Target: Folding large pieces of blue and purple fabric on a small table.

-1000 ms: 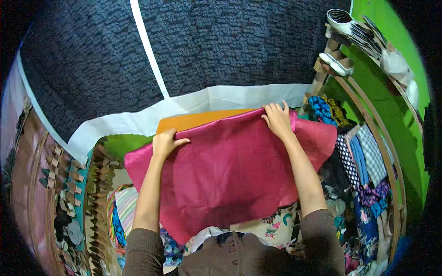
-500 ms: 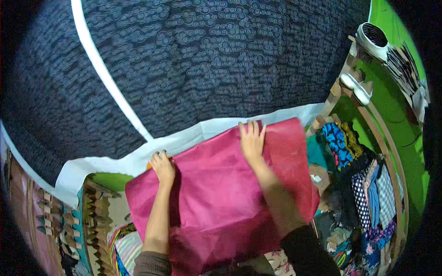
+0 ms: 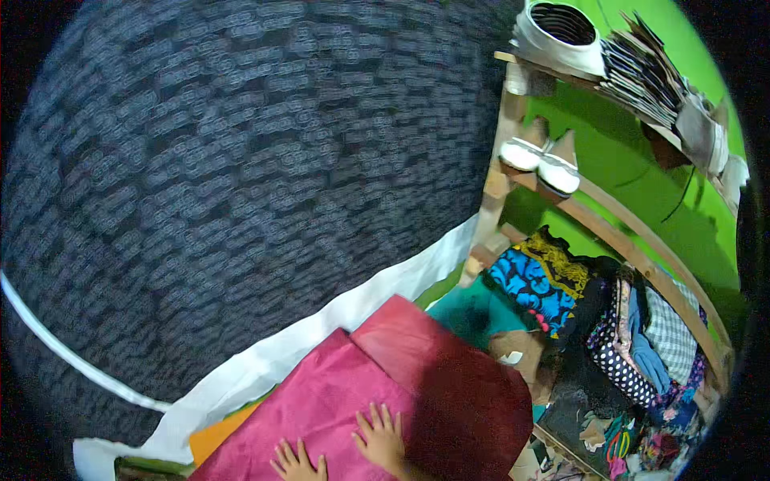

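Observation:
A magenta, slightly glossy sheet [image 3: 305, 385] lies before me, and a darker red piece [image 3: 457, 385] meets it on the right, partly in shadow. My left hand [image 3: 300, 464] rests on the magenta sheet at the bottom edge of the view, fingers spread, the rest of it cut off. Close by on the right, my right hand [image 3: 380, 439] presses flat on the same sheet with fingers apart, near the red piece. Neither hand grips anything. Part of an orange piece [image 3: 220, 431] shows past the magenta sheet's left edge.
Dark patterned fabric [image 3: 265, 184] with a white border [image 3: 313, 325] hangs beyond the sheet. On the right, a wooden rack [image 3: 601, 212] holds white shoes [image 3: 539, 164] and stacked flat pieces [image 3: 646, 80]. Folded patterned clothes [image 3: 642, 345] and loose scraps lie below.
The view has swung to the right. Both hands have left the sheet's far edge, drawn nearer to me and closer together, and now lie flat on the magenta sheet.

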Demonstrator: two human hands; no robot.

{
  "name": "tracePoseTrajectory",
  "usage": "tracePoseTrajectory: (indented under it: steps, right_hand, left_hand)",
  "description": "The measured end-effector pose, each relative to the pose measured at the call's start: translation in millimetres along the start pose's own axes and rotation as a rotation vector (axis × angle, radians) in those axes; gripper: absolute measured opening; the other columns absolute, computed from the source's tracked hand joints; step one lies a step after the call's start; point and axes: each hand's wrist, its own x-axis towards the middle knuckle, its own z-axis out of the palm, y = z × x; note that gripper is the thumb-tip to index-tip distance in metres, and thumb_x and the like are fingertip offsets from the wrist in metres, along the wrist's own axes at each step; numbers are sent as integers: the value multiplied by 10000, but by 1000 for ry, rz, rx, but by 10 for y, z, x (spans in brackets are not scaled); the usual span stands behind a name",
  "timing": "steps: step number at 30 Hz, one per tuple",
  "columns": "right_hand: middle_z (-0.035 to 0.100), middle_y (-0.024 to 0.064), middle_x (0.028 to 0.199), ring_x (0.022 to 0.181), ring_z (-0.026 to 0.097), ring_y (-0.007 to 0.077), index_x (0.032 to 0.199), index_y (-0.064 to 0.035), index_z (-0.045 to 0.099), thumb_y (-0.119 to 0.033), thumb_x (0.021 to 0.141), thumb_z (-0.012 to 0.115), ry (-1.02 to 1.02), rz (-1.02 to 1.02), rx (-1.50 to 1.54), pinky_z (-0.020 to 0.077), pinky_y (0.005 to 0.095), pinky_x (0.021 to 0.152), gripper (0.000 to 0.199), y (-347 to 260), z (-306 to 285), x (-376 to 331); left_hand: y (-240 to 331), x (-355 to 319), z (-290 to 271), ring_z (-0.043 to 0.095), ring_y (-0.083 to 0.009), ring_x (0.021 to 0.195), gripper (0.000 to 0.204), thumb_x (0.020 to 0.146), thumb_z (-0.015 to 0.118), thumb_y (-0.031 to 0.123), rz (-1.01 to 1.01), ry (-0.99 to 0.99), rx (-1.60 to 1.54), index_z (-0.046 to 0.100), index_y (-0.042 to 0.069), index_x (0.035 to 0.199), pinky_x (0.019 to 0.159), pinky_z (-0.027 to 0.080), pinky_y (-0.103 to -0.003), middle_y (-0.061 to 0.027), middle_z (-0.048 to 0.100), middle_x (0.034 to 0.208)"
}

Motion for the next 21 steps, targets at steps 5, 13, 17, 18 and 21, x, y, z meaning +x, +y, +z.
tracePoseTrajectory:
  steps: [5, 13, 17, 18, 21]
  right_hand:
    - [445, 132, 1275, 1231, 354, 281, 1210, -135, 498, -406, 849, 477, 40, 3, 129, 268, 461, 1012, 451, 128, 9, -90]
    - [531, 129, 1121, 1075, 482, 299, 1008, -65, 614, -1, 693, 550, 156, -79, 781, 364, 411, 941, 328, 995, -750, -29]
    - [519, 149, 1076, 1041, 465, 332, 988, -37, 596, -24, 692, 559, 165, -15, 447, 363, 423, 925, 298, 1749, -753, -35]
    - [504, 162, 1087, 1038, 456, 344, 1007, -26, 579, -40, 689, 571, 156, -27, 370, 361, 429, 921, 318, 1890, -759, 5]
    - [464, 205, 1141, 1047, 448, 375, 1122, -2, 500, -101, 702, 603, 125, -35, 188, 358, 449, 913, 444, 2232, -789, 151]
  left_hand:
    - [85, -53, 71, 260, -346, 1289, 570, 851, 460, 431, 33, 56, -16, 356, 159, 1342, 1012, 212, -554, -144, 261, 1418]
    - [794, 73, 39, 342, -349, 1224, 562, 724, 562, 161, 249, -24, -388, 437, 83, 1267, 1023, 215, -491, -181, 379, 1324]
    - [1564, 242, 8, 371, -297, 1214, 562, 685, 550, 63, 695, -66, -308, 460, 110, 1237, 999, 293, -446, -99, 422, 1304]
    - [1701, 284, 33, 365, -299, 1220, 542, 695, 534, 56, 739, -55, -330, 468, 126, 1228, 1000, 295, -444, -81, 426, 1303]
    - [1916, 397, 253, 422, -276, 1148, 463, 733, 500, 76, 737, 75, -220, 502, 155, 1189, 962, 328, -418, -55, 468, 1243]
